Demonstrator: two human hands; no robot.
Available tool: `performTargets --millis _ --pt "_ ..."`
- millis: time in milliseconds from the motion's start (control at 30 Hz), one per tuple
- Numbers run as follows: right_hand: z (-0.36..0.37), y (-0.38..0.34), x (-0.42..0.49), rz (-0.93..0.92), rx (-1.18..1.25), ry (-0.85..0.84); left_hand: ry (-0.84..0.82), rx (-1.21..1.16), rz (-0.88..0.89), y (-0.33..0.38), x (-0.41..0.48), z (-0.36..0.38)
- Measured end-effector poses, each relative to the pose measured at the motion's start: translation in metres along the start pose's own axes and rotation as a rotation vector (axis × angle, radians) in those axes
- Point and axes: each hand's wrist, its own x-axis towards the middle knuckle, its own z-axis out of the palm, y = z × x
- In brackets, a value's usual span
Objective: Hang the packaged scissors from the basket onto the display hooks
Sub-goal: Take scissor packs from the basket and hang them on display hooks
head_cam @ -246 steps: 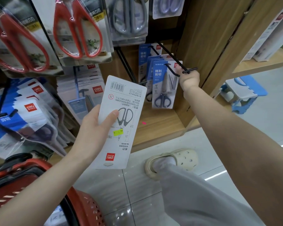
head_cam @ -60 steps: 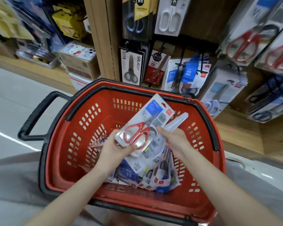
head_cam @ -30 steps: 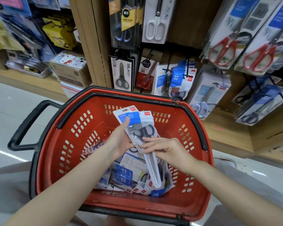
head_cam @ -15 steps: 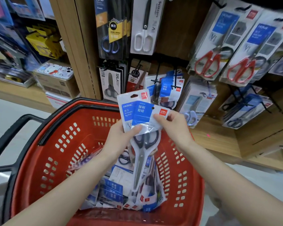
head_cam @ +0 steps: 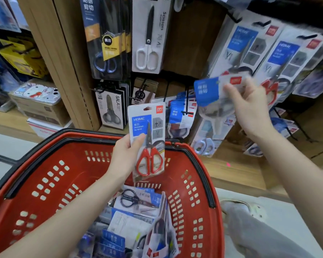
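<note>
**Shop wall well stocked, basket far from empty**

Wooden shelving (head_cam: 67,58) fills the background, its black hooks (head_cam: 187,113) already carrying rows of packaged scissors. Below it stands the red basket (head_cam: 45,179), with a loose heap of packs (head_cam: 134,220) lying at its bottom.

The left hand (head_cam: 125,157) holds a red-handled pack (head_cam: 147,142) upright over the basket's far rim, thumb across the front of the card and fingers behind it. The right hand (head_cam: 250,110) is raised toward the hooks with its fingers curled round a blue-labelled pack (head_cam: 209,92). That pack is blurred, and I cannot tell which hook it is meant for.

By my reading, neither pack in hand is hung yet. With so many left in the basket, most of the work lies ahead: hang these two, then go on through the heap.
</note>
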Motion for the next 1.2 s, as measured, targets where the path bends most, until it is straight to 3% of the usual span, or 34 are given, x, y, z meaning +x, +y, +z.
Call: performTargets --millis 267,400,600,1200 --pt "0.046 0.111 -0.033 0.3 -0.255 -0.251 0.008 0.087 -0.025 -0.018 0.009 0.002" --pt "0.078 0.14 -0.026 0.422 -0.125 -0.204 0.016 0.105 -0.052 -0.023 0.012 -0.005" --pt "0.112 0.149 -0.002 0.424 -0.036 -0.164 0.022 0.084 -0.074 -0.028 0.02 -0.004" --pt "0.131 0.163 0.027 0.523 -0.147 0.047 -0.002 0.069 -0.134 -0.03 0.028 -0.002"
